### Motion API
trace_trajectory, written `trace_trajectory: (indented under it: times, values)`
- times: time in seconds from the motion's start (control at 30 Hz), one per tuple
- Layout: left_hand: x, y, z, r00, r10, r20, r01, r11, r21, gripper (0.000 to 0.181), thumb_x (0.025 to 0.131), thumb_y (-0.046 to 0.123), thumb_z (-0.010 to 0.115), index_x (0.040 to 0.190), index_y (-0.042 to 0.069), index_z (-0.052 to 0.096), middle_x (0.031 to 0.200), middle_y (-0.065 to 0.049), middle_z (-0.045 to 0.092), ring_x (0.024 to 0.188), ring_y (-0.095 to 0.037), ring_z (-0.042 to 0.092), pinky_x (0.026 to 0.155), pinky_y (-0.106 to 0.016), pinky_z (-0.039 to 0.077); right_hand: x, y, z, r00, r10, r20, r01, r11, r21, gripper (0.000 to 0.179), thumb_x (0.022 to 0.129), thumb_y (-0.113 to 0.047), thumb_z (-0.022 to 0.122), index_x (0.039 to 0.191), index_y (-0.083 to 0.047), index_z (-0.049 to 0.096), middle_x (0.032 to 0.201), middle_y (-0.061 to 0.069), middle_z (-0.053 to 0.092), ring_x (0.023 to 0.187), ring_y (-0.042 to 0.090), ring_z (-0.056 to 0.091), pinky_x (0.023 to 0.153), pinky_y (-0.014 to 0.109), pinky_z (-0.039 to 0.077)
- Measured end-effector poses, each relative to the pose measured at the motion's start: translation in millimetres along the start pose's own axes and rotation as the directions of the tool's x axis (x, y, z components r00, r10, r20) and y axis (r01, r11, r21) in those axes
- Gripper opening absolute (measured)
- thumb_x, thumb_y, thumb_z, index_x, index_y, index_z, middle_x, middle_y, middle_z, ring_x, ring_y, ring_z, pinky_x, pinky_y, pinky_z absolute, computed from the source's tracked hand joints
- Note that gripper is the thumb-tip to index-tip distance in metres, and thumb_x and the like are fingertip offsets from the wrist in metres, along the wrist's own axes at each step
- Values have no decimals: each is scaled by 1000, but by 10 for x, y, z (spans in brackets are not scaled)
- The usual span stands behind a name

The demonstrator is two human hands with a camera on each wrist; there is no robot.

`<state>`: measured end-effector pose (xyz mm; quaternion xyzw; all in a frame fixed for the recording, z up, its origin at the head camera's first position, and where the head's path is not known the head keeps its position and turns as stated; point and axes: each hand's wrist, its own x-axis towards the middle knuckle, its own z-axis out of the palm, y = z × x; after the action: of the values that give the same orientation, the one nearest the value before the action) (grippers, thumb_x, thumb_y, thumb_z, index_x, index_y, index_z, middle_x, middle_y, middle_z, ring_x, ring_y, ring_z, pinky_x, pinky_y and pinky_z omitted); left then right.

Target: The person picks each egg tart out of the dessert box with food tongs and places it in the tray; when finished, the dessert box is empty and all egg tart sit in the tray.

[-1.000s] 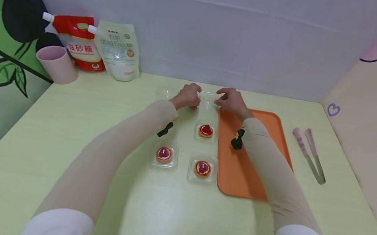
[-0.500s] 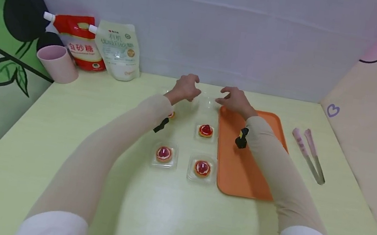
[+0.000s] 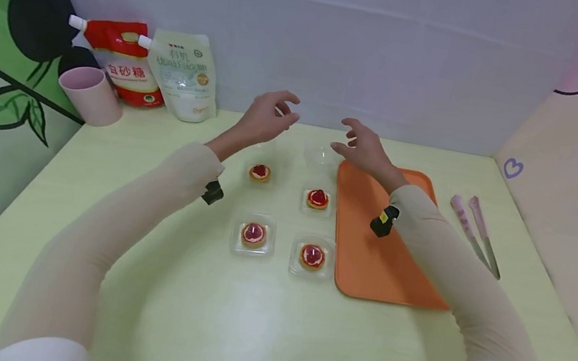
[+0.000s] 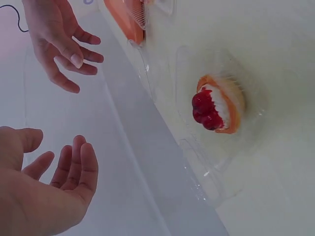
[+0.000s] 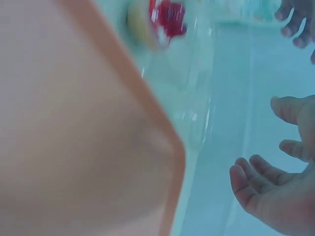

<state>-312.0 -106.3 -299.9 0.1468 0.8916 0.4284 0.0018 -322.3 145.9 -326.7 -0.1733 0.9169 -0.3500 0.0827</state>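
Observation:
My left hand (image 3: pixel 267 117) hovers behind the back-left fruit tart (image 3: pixel 259 172), its fingers loosely bent around nothing. Across from it, my right hand (image 3: pixel 364 148) is raised over the far end of the orange tray (image 3: pixel 368 247), also holding nothing. The back-right tart (image 3: pixel 318 199) sits in a clear plastic box whose lid (image 3: pixel 321 157) lies folded back. In the left wrist view, the back-left tart (image 4: pixel 216 104), topped with cream and red fruit, rests in its clear box with the lid (image 4: pixel 202 169) folded back. Nearer me are the front-left tart (image 3: pixel 253 235) and front-right tart (image 3: pixel 312 256), each in a clear box.
Metal tongs (image 3: pixel 475 234) with pink handles lie right of the tray. At the back left stand a pink cup (image 3: pixel 91 97), a red pouch (image 3: pixel 129 72) and a pale green pouch (image 3: pixel 183 79). A wall (image 3: pixel 307 53) rises behind the table's far edge.
Both hands have lifted off the clear plastic at the back and spread apart, the left going up and leftward, the right slightly up. The back-left tart has come into view.

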Motion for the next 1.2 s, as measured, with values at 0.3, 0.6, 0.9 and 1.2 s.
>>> trace_trajectory:
  times: [0.3, 0.6, 0.9, 1.2]
  values:
    - [-516, -207, -85, 998, 68, -9, -68, 993, -94, 38, 99, 19, 61, 135, 7, 59, 117, -17, 65, 110, -29, 64, 95, -43, 52, -213, -293, 123, 994, -109, 16, 109, 994, 10, 67, 97, -26, 64, 154, -12, 32, 144, 21, 49, 127, 38, 55, 103, 50, 48]
    - [-1009, -581, -50, 991, 25, 133, -3, 987, -163, 55, 97, 13, 64, 148, 7, 44, 121, -23, 60, 116, -32, 61, 91, -32, 53, -400, -540, 351, 974, -175, 144, 174, 985, 21, 71, 94, -25, 70, 153, -9, 34, 141, 21, 50, 127, 40, 55, 104, 48, 47]
    - [-1303, -863, -43, 957, -6, 289, 64, 979, -191, 67, 93, 5, 66, 152, 5, 34, 130, -25, 53, 121, -40, 57, 99, -52, 50, -614, -748, 624, 913, -241, 330, 269, 962, -41, 80, 88, -28, 77, 153, -11, 34, 143, 21, 48, 127, 38, 55, 102, 47, 49]
    - [-1469, -945, -85, 930, 8, 369, 60, 983, -171, 67, 88, -5, 60, 150, 7, 38, 136, -21, 51, 123, -37, 55, 104, -52, 46, -799, -896, 908, 853, -248, 459, 354, 922, -159, 83, 83, -34, 82, 152, -16, 39, 144, 14, 48, 129, 27, 52, 105, 40, 47]
